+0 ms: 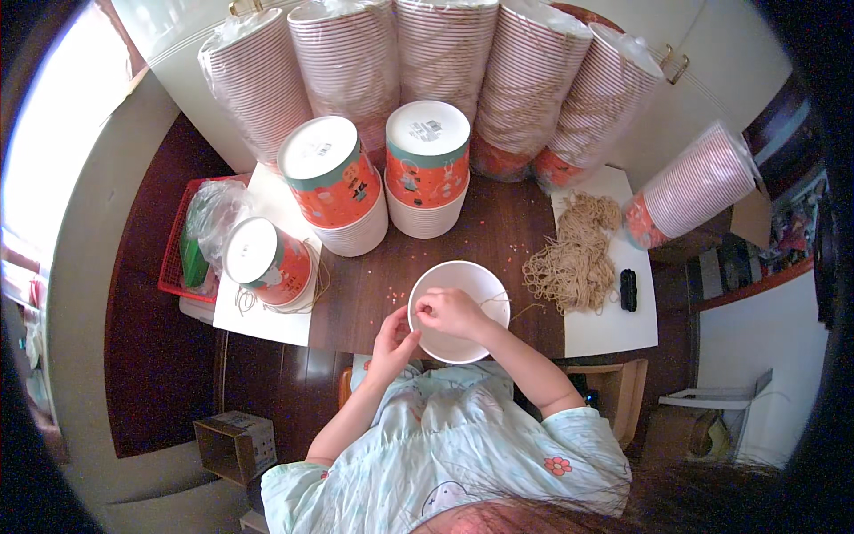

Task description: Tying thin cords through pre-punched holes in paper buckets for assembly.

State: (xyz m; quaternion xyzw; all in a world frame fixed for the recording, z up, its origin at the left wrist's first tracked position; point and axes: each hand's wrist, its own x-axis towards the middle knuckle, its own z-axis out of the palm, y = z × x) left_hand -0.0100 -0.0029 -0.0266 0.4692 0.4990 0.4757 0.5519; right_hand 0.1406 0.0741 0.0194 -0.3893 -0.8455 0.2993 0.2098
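Deep round white paper bucket (469, 278) between two bare hands, just below the centre of the frame.
Left hand (390, 351) at the bucket's left rim, fingers curved and slightly parted; impossible to tell how firmly pressed. Right hand (452, 311) over the opening, fingers drawn into a narrow pinch, contents hidden. Thin tan cord (529, 310) at the right rim, near the right wrist. Likeliest faults: slippage of the cord from too loose a pinch; tilting or creasing of the light bucket from a hard tug. Beneath, dark brown wooden desk (351, 311). At right of frame, tangled heap of tan cord (574, 254), apt to knot if pulled carelessly, with a slim black object (629, 290) beside. Toward upper centre, two upturned red-and-green bucket stacks (427, 182).
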